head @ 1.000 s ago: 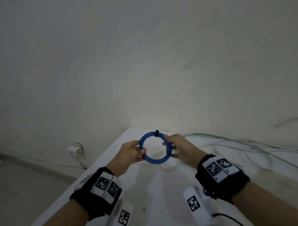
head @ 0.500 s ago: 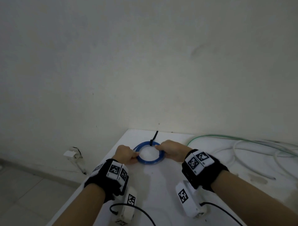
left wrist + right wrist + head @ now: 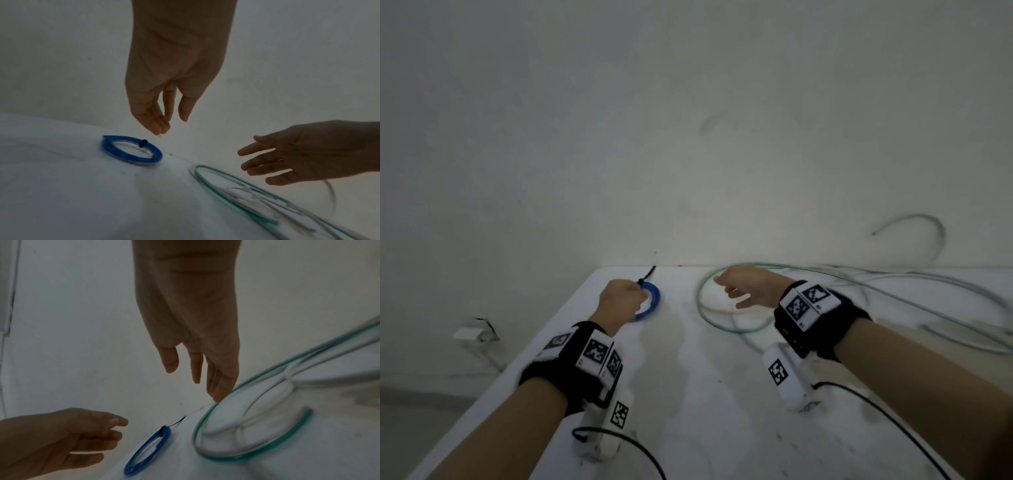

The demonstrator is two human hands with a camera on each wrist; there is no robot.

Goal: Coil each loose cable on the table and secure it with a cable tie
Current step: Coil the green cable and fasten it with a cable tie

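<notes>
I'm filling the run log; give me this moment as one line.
blue coil: tied, lying on table | left hand: open above coil | right hand: open, over green cable | green cable: loose

Black wristbands (image 3: 825, 325), white marker tags (image 3: 804, 303), white wrist cameras (image 3: 786, 380), black cables (image 3: 876, 407)

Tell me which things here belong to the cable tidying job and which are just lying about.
Job:
blue coil, black cable tie on it
loose green cable
white cables
left hand, right hand, both empty

Lying about:
wall outlet
table
</notes>
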